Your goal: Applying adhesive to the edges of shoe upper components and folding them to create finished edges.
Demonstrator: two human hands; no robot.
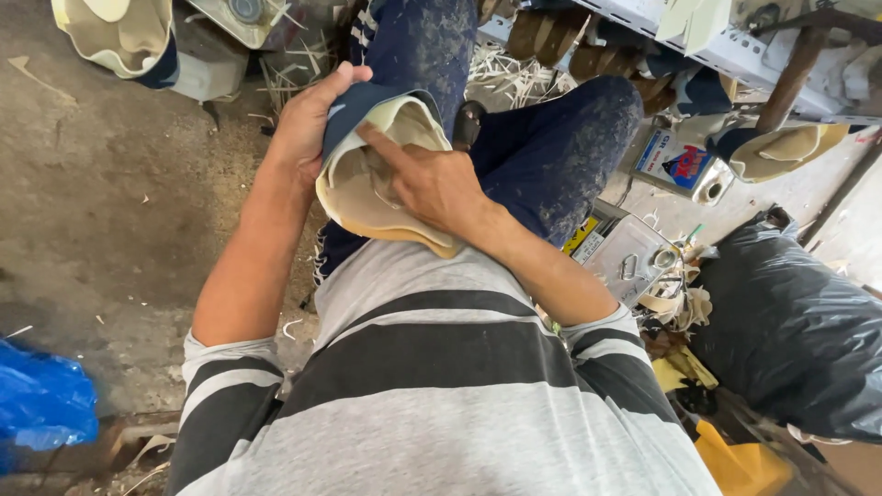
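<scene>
Cream-lined navy shoe upper (377, 174), opening facing up, runs lap-to-knee between both hands.

Dusty concrete floor (110, 202), scrap strips; metal shelf rail (735, 46).

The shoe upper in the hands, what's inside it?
Inside the shoe upper: cream lining and the right hand's fingers pressing in. The left hand grips its navy outside. Deeper inside is hidden.

Navy-and-cream shoe upper (372, 174), grey-and-black striped shirt (441, 386), dusty blue trousers (542, 147), blue bag (41, 400), black sack (790, 321).
</scene>
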